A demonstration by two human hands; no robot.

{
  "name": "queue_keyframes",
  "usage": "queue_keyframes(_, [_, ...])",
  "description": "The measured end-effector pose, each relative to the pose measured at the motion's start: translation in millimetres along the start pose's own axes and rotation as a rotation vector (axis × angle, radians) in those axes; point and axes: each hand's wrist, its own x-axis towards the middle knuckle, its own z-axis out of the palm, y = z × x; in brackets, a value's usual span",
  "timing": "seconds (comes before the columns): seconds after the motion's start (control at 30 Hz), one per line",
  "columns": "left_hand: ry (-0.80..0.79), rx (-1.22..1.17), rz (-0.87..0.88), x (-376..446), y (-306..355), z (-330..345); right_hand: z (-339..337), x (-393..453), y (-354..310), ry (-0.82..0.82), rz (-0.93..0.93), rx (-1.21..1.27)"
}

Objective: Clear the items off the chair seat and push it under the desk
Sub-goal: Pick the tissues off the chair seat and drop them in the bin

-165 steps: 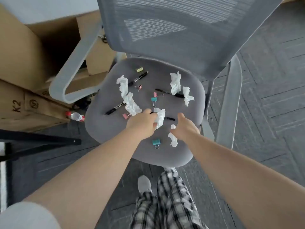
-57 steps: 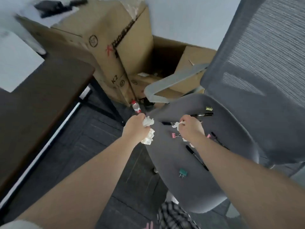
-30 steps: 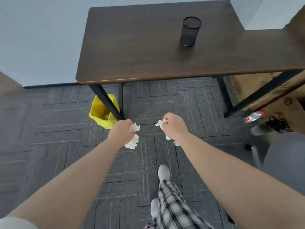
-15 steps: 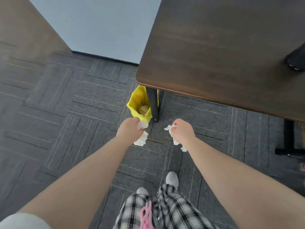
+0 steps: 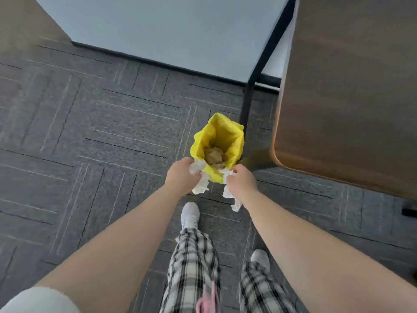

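Observation:
My left hand (image 5: pixel 182 176) grips crumpled white tissues (image 5: pixel 200 185), and my right hand (image 5: pixel 242 182) grips another bunch of white tissues (image 5: pixel 228 193). Both hands hover just in front of the near rim of a yellow-lined bin (image 5: pixel 234 136) standing on the carpet. Crumpled brownish paper (image 5: pixel 214 155) lies inside the bin. The chair is out of view.
The dark wooden desk (image 5: pixel 352 93) fills the right side, its rounded corner close to my right hand. A black desk leg (image 5: pixel 255 80) stands right behind the bin. Grey carpet tiles (image 5: pixel 94 136) stretch left, a pale wall (image 5: pixel 162 26) lies beyond. My feet are below the hands.
I have stepped closer to the bin, so it now sits directly before both hands. The tissues stay gripped in both hands. The desk has shifted to the right of the view.

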Motion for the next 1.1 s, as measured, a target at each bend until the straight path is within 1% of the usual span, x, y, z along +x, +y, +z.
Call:
queue_keyframes(0.17, [-0.09, -0.059, 0.033, 69.3, -9.4, 11.4, 23.6, 60.2, -23.6, 0.135, 0.076, 0.093])
queue_keyframes(0.33, [-0.131, -0.078, 0.102, 128.2, -1.5, 29.2, 30.5, 119.4, -24.9, 0.254, 0.165, 0.12])
queue_keyframes(0.53, [-0.16, -0.105, 0.136, 174.8, 4.3, 51.7, 40.8, 163.1, -19.3, 0.333, 0.23, 0.224])
queue_keyframes(0.67, [-0.202, -0.074, 0.162, 193.7, 7.3, 64.7, 49.1, 178.0, -17.3, 0.332, 0.255, 0.345])
queue_keyframes(0.73, [-0.238, -0.065, 0.157, 199.8, 7.1, 66.5, 52.2, 182.3, -16.7, 0.324, 0.239, 0.368])
queue_keyframes(0.9, [-0.34, -0.004, 0.166, 203.0, 4.4, 64.3, 53.3, 181.2, -13.3, 0.309, 0.206, 0.389])
queue_keyframes(1.03, [-0.341, 0.107, 0.187, 196.8, 6.8, 54.0, 52.7, 172.5, -13.6, 0.299, 0.226, 0.394])
queue_keyframes(1.1, [-0.337, 0.158, 0.2, 192.1, 7.5, 44.9, 54.1, 162.7, -15.6, 0.266, 0.218, 0.324])
